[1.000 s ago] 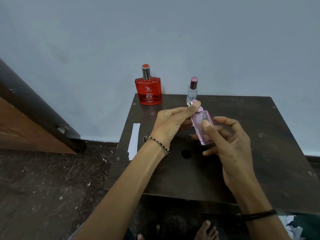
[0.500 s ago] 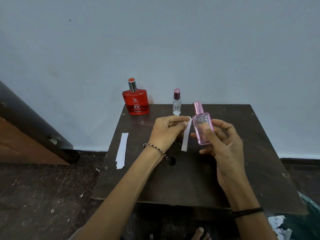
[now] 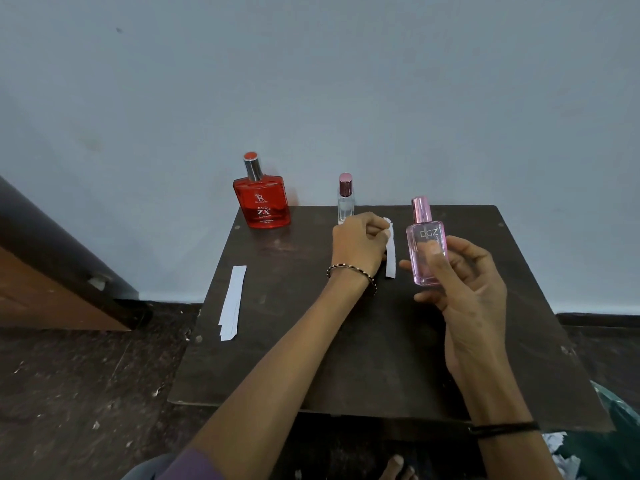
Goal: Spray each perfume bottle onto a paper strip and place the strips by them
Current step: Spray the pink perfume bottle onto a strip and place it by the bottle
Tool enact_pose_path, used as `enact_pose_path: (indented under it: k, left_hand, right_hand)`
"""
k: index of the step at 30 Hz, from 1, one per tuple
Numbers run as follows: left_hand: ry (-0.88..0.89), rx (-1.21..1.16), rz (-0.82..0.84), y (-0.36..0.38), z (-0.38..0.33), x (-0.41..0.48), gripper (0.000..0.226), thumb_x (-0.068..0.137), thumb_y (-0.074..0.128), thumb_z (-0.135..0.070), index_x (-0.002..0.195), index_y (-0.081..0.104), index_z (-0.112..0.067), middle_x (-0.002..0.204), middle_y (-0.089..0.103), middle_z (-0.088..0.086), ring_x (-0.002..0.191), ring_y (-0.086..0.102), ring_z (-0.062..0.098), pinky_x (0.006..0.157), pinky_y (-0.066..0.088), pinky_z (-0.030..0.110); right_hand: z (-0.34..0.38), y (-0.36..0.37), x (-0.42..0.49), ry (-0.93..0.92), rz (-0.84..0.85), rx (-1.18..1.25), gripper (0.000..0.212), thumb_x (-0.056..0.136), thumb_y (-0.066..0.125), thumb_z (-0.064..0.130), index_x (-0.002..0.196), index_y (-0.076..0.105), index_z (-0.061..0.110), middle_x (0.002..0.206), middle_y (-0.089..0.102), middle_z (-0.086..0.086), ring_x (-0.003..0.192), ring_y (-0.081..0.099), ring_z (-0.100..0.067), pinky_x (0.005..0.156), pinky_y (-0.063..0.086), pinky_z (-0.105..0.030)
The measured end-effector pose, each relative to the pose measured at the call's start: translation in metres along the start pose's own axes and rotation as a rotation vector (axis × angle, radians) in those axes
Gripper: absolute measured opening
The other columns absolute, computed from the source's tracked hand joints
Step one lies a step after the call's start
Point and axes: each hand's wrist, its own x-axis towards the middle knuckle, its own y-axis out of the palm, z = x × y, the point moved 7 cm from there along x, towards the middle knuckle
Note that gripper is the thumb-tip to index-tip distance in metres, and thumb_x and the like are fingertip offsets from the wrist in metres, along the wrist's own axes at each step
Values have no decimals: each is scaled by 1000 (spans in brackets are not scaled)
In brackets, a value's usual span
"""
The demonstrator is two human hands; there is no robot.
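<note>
My right hand [image 3: 464, 282] grips a pink perfume bottle [image 3: 425, 244] marked DGZ, upright above the dark wooden table [image 3: 346, 358]. Just left of it, my left hand [image 3: 360, 244] pinches the top of a white paper strip [image 3: 390, 254] that hangs down. A red square bottle [image 3: 261, 195] stands at the table's back left corner. A small clear bottle with a pink cap [image 3: 345, 199] stands at the back middle, partly behind my left hand. A few loose paper strips [image 3: 232, 303] lie stacked on the table's left edge.
A grey wall runs right behind the table. A brown door or panel [image 3: 52, 271] leans at the left. The floor is dark and scuffed, with crumpled paper [image 3: 561, 455] and green material at the lower right. Bare toes [image 3: 398, 469] show under the table.
My two hands have moved apart and away from me. The pink bottle shifted right and stands upright, while the strip now hangs free from my left hand. The camera tilted up.
</note>
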Motion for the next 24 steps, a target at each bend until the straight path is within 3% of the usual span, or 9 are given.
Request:
enact_pose_path:
  k: [4,9,11,16,20,24]
  left_hand:
    - [18,46,-21,8,-3,3,12,90,66,-4,98,76,-6,79,69,0,68,69,15,70,63,37]
    - [139,272,1,10,-13,-4,18,95,62,-13,107,75,-11,100,72,8,90,67,21,84,55,31]
    - [195,373,16,6,-18,-12,21,98,57,-16,112,72,-13,100,65,9,89,64,22,76,49,27]
    - [269,589,43,-5,-19,-30,32,101,44,-22,125,64,-30,96,62,-1,83,63,20,64,51,32]
    - [277,735,90,-4,-23,-29,38,103,38,-27,134,56,-40,101,62,-4,78,57,16,51,26,25]
    - [244,818,128,-1,-19,-31,40,104,35,-32,140,50,-42,105,59,-2,70,44,14,48,20,25]
  right_hand:
    - [-1,-3,1,-4,-6,2,57,78,72,34,128,55,15,105,77,3,90,77,-21,52,57,-22]
    - [1,-4,3,-26,7,-12,56,80,71,32,129,53,12,106,77,1,89,78,-20,55,59,-23]
    - [3,-4,5,-39,-1,-31,56,80,73,32,129,54,13,107,77,0,92,77,-19,59,60,-25]
    - [10,0,23,-110,-6,-157,43,82,77,31,121,61,21,100,77,17,98,72,-5,87,57,-31]
    - [14,11,50,-157,67,-285,46,81,77,39,123,62,26,105,74,15,102,71,-6,93,56,-30]
    - [17,21,80,-199,146,-445,48,87,73,41,131,59,27,119,70,8,109,67,-8,98,56,-38]
